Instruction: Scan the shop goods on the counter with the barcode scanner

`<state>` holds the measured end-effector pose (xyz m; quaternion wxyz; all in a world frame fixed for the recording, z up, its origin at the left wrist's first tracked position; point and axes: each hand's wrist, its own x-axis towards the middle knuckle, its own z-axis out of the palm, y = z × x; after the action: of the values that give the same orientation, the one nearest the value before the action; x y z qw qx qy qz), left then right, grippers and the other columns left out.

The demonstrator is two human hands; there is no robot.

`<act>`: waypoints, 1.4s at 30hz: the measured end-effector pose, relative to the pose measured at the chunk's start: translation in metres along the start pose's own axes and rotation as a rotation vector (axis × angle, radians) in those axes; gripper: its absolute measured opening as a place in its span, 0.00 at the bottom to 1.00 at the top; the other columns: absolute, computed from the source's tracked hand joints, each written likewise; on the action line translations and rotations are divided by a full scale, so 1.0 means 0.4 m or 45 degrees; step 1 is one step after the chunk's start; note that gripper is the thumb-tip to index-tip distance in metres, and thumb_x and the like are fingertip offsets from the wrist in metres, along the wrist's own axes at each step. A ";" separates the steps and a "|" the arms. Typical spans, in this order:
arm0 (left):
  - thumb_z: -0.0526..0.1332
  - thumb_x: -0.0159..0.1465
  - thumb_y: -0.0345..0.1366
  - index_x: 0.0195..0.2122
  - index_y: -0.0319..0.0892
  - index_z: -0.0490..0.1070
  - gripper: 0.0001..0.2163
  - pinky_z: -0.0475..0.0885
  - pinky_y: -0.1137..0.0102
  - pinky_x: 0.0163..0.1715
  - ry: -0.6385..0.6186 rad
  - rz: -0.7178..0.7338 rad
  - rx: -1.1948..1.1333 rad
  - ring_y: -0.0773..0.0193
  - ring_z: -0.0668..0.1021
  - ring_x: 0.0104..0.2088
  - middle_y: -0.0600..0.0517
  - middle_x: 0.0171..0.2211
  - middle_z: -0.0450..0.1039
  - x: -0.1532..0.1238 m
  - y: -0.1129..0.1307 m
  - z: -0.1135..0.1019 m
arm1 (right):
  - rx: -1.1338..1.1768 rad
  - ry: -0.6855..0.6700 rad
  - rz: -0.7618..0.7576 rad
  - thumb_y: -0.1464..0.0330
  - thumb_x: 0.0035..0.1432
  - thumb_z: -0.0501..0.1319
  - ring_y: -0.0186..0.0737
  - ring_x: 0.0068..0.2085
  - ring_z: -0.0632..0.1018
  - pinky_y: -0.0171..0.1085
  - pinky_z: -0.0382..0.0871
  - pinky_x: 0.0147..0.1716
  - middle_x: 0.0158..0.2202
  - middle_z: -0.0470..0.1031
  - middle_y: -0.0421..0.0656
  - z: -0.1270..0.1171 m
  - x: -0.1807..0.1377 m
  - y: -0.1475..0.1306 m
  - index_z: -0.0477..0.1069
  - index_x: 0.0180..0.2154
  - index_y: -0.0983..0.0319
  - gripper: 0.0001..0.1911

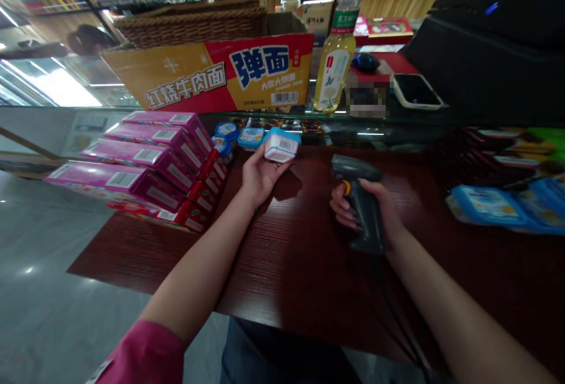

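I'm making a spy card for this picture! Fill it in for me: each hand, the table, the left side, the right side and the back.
Left hand: the hand holds a small blue-and-white tub, barcode showing
Right hand: the hand grips a black scanner with a yellow trigger
Table: dark reddish-brown wood
Left side: pink boxes stacked on red boxes
Right side: blue-lidded tubs
Back: big cardboard box, bottle of yellow drink, phone
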<state>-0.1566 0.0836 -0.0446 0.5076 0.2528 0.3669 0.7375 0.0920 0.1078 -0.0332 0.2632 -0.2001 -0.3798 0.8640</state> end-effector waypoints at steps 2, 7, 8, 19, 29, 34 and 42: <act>0.58 0.68 0.46 0.51 0.41 0.72 0.17 0.72 0.52 0.60 -0.070 -0.184 -0.050 0.48 0.75 0.61 0.42 0.54 0.77 -0.012 -0.017 0.017 | -0.020 -0.044 -0.020 0.52 0.53 0.64 0.33 0.20 0.61 0.31 0.54 0.12 0.21 0.62 0.41 -0.001 -0.003 0.002 0.75 0.26 0.64 0.20; 0.62 0.65 0.40 0.52 0.45 0.71 0.15 0.72 0.49 0.59 -0.168 -0.177 0.008 0.50 0.78 0.57 0.46 0.52 0.78 -0.025 -0.042 0.037 | -0.039 -0.101 -0.031 0.51 0.56 0.63 0.33 0.19 0.62 0.30 0.57 0.12 0.20 0.64 0.40 -0.004 -0.017 0.020 0.75 0.27 0.64 0.22; 0.63 0.64 0.39 0.52 0.45 0.71 0.15 0.72 0.49 0.59 -0.190 -0.166 0.021 0.50 0.78 0.56 0.46 0.52 0.78 -0.025 -0.047 0.035 | -0.039 -0.095 -0.036 0.51 0.57 0.63 0.32 0.19 0.62 0.30 0.58 0.12 0.20 0.64 0.40 -0.004 -0.019 0.024 0.75 0.28 0.64 0.22; 0.69 0.60 0.42 0.53 0.46 0.73 0.20 0.76 0.54 0.53 -0.288 -0.087 0.093 0.53 0.79 0.52 0.47 0.51 0.78 -0.014 -0.065 0.016 | -0.071 -0.176 -0.081 0.50 0.59 0.62 0.32 0.17 0.65 0.30 0.60 0.12 0.18 0.66 0.39 -0.019 -0.013 0.035 0.73 0.27 0.64 0.23; 0.75 0.53 0.43 0.43 0.42 0.73 0.20 0.74 0.58 0.55 -0.191 0.149 0.662 0.57 0.79 0.49 0.48 0.49 0.77 -0.085 -0.050 0.062 | -0.006 0.033 -0.219 0.50 0.58 0.63 0.31 0.19 0.64 0.30 0.62 0.15 0.20 0.65 0.38 -0.089 -0.146 0.019 0.72 0.27 0.63 0.22; 0.74 0.54 0.41 0.39 0.41 0.71 0.17 0.69 0.54 0.60 -0.392 0.373 0.748 0.54 0.77 0.55 0.44 0.51 0.76 -0.113 -0.145 0.168 | -0.041 0.241 -0.272 0.51 0.56 0.66 0.30 0.19 0.65 0.30 0.62 0.15 0.21 0.66 0.38 -0.179 -0.337 -0.004 0.74 0.29 0.64 0.21; 0.70 0.62 0.43 0.46 0.43 0.69 0.16 0.72 0.57 0.56 -0.822 0.730 0.664 0.53 0.75 0.59 0.41 0.55 0.71 -0.116 -0.374 0.507 | 0.015 0.408 -0.525 0.55 0.57 0.65 0.30 0.18 0.63 0.30 0.60 0.14 0.20 0.64 0.38 -0.262 -0.487 -0.042 0.71 0.27 0.63 0.17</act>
<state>0.0955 0.1301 -0.0418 0.2921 0.6771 0.2789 0.6152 0.3064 0.0568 -0.0580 0.4917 -0.2511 -0.3610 0.7516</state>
